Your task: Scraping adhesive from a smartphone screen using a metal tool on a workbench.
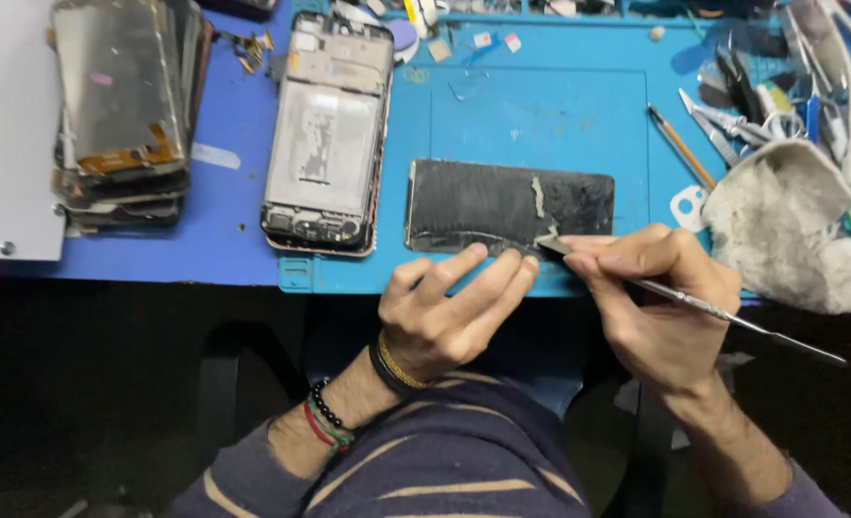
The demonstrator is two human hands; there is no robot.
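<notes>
Mid-scrape: right hand (651,288) pinching metal spudger (694,305), tip on panel (509,207) at frame centre, lifting glue strip (541,213). Left hand (449,307) flat, fingers pinning panel's lower edge, gripping nothing. Probably next: keep blade shallow, steady pressure, avoid gouging. Open phone (328,134) upper left.

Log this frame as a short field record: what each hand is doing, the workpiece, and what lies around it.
Left hand: fingers pressed on the near edge of the black panel, holding it flat.
Right hand: grips a thin metal spudger, tip at the panel's near edge.
Panel: flat on the blue work mat, with a pale strip of residue on its surface.
Left of panel: opened phone frame; further left, a stack of screens.
Right: grey rag, tweezers and cutters.
</notes>
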